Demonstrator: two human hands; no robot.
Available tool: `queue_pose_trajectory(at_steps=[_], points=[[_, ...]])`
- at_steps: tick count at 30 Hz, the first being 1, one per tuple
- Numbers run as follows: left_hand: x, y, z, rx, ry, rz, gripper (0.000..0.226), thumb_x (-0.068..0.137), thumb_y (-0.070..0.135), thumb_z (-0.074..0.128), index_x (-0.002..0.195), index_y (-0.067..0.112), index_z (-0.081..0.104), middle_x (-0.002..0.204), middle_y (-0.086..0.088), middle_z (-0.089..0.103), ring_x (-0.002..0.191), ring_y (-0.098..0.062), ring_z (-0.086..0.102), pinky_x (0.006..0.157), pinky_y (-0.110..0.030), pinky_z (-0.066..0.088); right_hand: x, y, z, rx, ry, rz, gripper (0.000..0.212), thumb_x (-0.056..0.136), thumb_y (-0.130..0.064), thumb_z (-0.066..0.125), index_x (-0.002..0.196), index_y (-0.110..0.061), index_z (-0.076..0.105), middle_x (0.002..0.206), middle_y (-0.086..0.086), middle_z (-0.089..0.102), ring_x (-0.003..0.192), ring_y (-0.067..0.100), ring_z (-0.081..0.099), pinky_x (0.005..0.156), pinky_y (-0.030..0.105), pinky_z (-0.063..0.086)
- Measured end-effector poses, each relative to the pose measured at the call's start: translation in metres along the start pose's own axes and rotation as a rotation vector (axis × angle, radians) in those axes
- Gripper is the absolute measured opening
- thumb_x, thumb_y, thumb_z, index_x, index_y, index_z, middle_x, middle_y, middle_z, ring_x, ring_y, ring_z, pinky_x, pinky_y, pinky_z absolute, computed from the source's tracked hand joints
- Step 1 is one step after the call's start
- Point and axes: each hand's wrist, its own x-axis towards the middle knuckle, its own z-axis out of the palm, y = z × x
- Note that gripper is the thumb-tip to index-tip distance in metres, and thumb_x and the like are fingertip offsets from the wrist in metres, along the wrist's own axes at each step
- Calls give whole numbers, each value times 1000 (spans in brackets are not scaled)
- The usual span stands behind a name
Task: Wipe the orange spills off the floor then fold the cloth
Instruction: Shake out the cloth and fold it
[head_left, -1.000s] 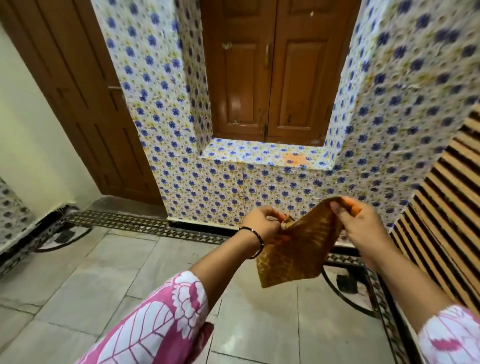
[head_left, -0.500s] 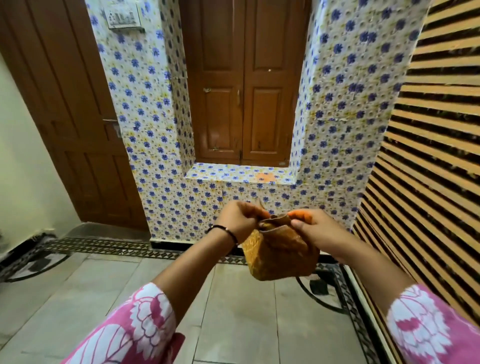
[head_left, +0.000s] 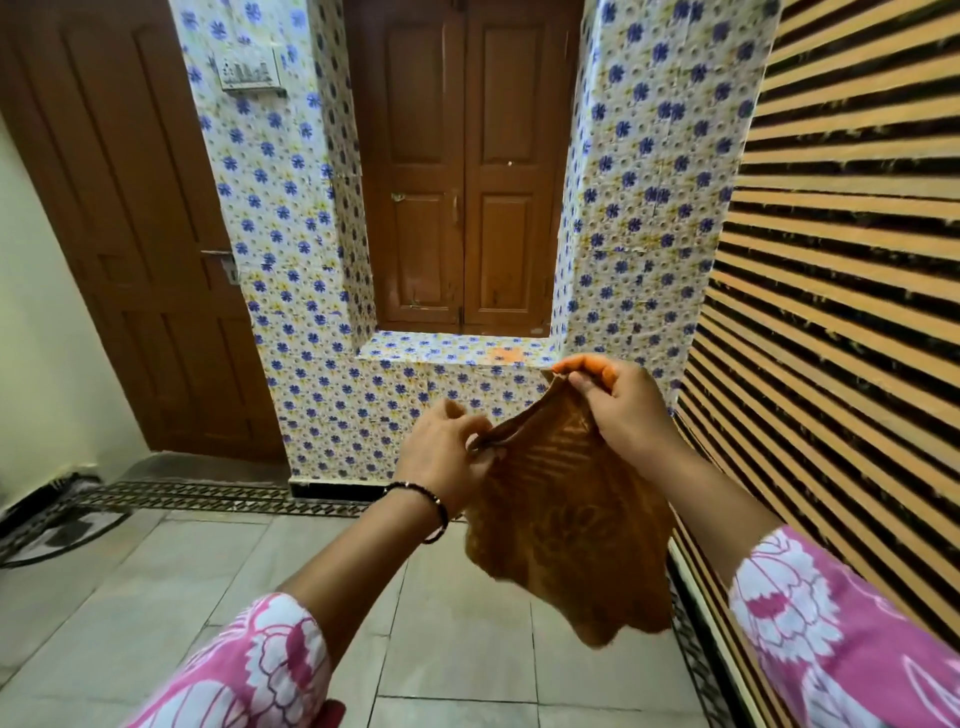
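An orange-brown waffle-textured cloth (head_left: 571, 525) hangs in the air in front of me, held by its top edge. My left hand (head_left: 444, 454) pinches the left end of that edge, a dark bracelet on its wrist. Higher up, my right hand (head_left: 618, 402) grips the right corner; its fingertips are stained orange. The cloth droops in loose folds below both hands. An orange stain (head_left: 506, 355) shows on the tiled ledge under the wooden shutters. The grey floor tiles (head_left: 218, 587) in view show no orange.
A blue-flower tiled wall (head_left: 291, 291) with a recessed ledge stands ahead, with closed wooden shutters (head_left: 462, 208) above. A brown door (head_left: 130, 234) is at the left. A striped orange-and-black wall (head_left: 841, 260) runs close on my right. A dark patterned border (head_left: 208, 499) edges the floor.
The camera has tilted up. The cloth was bunched between my hands half a second ago; now my right hand has lifted its corner and the cloth hangs opened out and longer.
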Motion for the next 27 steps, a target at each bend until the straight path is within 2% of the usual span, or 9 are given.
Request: queue_pose_trajectory(at_steps=[4, 7, 11, 14, 17, 21, 23, 25, 27], points=[[-1, 6, -18, -186, -50, 10, 17, 93, 30, 55, 98, 14, 58, 90, -3, 64, 81, -19, 59, 76, -39, 53, -2, -19, -13, 89, -9, 36, 23, 97, -14, 49, 99, -27, 67, 98, 1, 70, 91, 17, 66, 79, 33, 57], [-3, 8, -33, -192, -37, 52, 11, 95, 32, 51, 95, 21, 51, 83, 0, 62, 72, -16, 58, 67, -33, 52, -8, -35, -23, 243, -207, 125, 24, 95, -12, 51, 110, -28, 62, 107, 11, 65, 94, 20, 66, 81, 34, 57], [-3, -4, -53, -103, 9, 156, 22, 92, 39, 55, 102, 20, 56, 83, 5, 59, 77, -15, 59, 62, -23, 46, -18, -45, -31, 188, -459, 244, 52, 85, -2, 64, 128, -27, 49, 114, 4, 59, 99, 17, 63, 71, 30, 58], [-3, -16, -72, 62, -78, 286, 35, 84, 48, 62, 106, 21, 58, 84, 9, 56, 76, -12, 56, 59, -19, 40, -17, -44, -24, -70, -348, 224, 47, 79, 7, 66, 115, -22, 58, 105, 5, 62, 95, 18, 63, 76, 37, 59], [-2, -24, -88, 257, -188, 406, 44, 77, 54, 66, 107, 22, 57, 83, 10, 53, 74, -8, 48, 58, -16, 35, -15, -43, -17, -116, -206, 208, 26, 77, 8, 67, 89, -14, 68, 88, 10, 68, 87, 26, 66, 78, 41, 58], [2, -38, -96, 445, -241, 433, 24, 85, 45, 63, 98, 25, 57, 76, 16, 46, 75, -8, 47, 52, -13, 29, -15, -46, -17, -32, -81, 210, 15, 79, 11, 62, 79, -5, 60, 78, 13, 62, 75, 26, 60, 70, 38, 53], [4, -53, -96, 326, -171, 359, 15, 85, 36, 67, 93, 24, 62, 79, 12, 57, 79, -12, 57, 59, -19, 42, -17, -45, -20, 78, -52, 239, 19, 82, 11, 58, 78, -8, 53, 73, 9, 52, 70, 20, 49, 62, 27, 45], [5, -65, -96, -60, -119, 216, 10, 81, 22, 73, 87, 15, 67, 81, 6, 64, 81, -17, 63, 68, -27, 53, -20, -43, -25, 137, -53, 250, 21, 86, 9, 54, 78, -10, 51, 72, 7, 48, 68, 16, 46, 57, 19, 41], [2, -63, -97, -514, -106, 77, 6, 81, 12, 71, 86, 9, 68, 82, -1, 69, 81, -19, 65, 71, -32, 56, -23, -40, -29, 167, -38, 262, 15, 87, 7, 54, 85, -8, 55, 76, 8, 53, 70, 16, 50, 60, 22, 43]])
